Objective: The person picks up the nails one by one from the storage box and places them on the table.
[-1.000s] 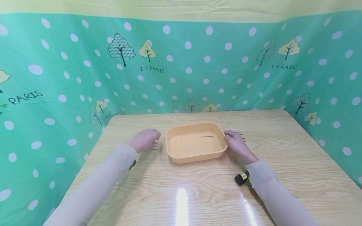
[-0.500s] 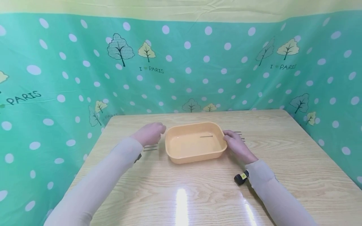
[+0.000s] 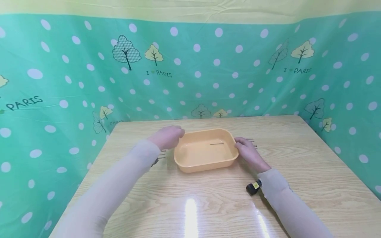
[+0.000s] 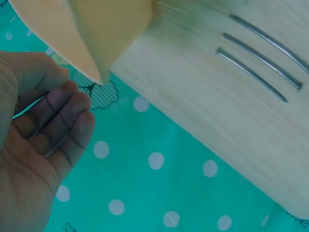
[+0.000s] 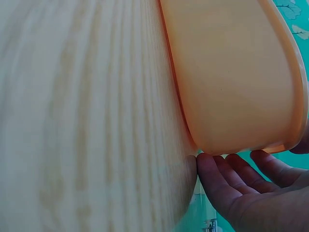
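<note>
A peach-coloured plastic tray (image 3: 205,155) stands mid-table with one nail (image 3: 216,144) lying inside. My right hand (image 3: 249,152) grips its right end; in the right wrist view the fingers (image 5: 231,181) press the outer wall while the thumb (image 5: 303,142) is over the rim. At the tray's far left corner is my left hand (image 3: 169,137), overlapping the rim in the head view. Its thumb and forefinger come together in the left wrist view, other fingers curled; I cannot tell whether something thin is between them. Three nails (image 4: 251,74) lie on the table beside the tray.
More nails (image 3: 250,141) lie beyond the right hand, partly covered by it. The wooden table (image 3: 220,205) ends at a green dotted curtain (image 3: 205,82) behind and on both sides. A black wrist camera (image 3: 253,188) hangs under the right wrist.
My left hand has moved right and away from me, from beside the left-hand nails to the tray's far left corner. The right hand and tray keep their place.
</note>
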Demonstrator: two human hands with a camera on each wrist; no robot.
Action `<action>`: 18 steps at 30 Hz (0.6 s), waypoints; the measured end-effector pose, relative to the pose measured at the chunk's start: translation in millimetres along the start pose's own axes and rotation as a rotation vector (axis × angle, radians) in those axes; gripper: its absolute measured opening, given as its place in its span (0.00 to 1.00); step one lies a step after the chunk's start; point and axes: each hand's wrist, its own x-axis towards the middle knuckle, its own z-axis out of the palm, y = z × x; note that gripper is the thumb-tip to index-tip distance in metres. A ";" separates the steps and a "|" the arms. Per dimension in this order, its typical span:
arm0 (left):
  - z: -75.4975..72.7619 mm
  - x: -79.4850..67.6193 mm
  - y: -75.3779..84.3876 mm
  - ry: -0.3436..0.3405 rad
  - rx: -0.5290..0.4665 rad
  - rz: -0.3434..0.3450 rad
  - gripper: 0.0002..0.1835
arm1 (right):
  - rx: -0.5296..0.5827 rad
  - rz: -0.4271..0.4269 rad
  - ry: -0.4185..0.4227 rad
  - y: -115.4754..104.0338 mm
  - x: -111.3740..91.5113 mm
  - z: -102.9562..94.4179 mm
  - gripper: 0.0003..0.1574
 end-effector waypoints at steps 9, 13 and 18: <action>-3.9 14.6 18.3 0.006 -0.014 0.034 0.17 | -0.002 -0.005 0.001 1.0 -0.2 -1.3 0.29; -5.9 19.4 27.2 0.007 -0.045 0.039 0.17 | 0.002 -0.006 0.006 1.3 -0.2 -1.5 0.29; -9.4 23.5 39.0 -0.012 -0.105 0.048 0.17 | 0.013 0.004 0.008 0.6 0.9 -0.8 0.29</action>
